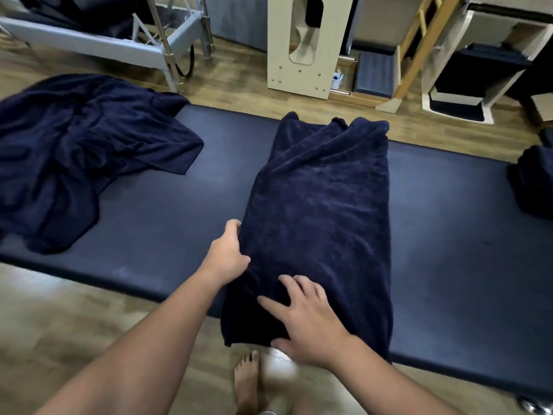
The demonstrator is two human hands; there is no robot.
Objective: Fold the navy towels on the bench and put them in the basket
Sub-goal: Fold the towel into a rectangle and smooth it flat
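Right hand (311,322) down flat, fingers spread wide, pressing the near end of the navy towel (323,205). Left hand (227,253) curls round its left edge, fingers gripping the fold. The towel's a long doubled strip laid across the bench (167,211), near end hanging over. Far left, a crumpled pile of towels (74,151).

The left hand (226,254) hides its fingertips under the edge of the folded towel (323,211). A crumpled towel (80,151) is cut by the left picture edge, and another dark towel pile (535,181) by the right edge. The tabletop (167,205) also runs out of the picture on the right.
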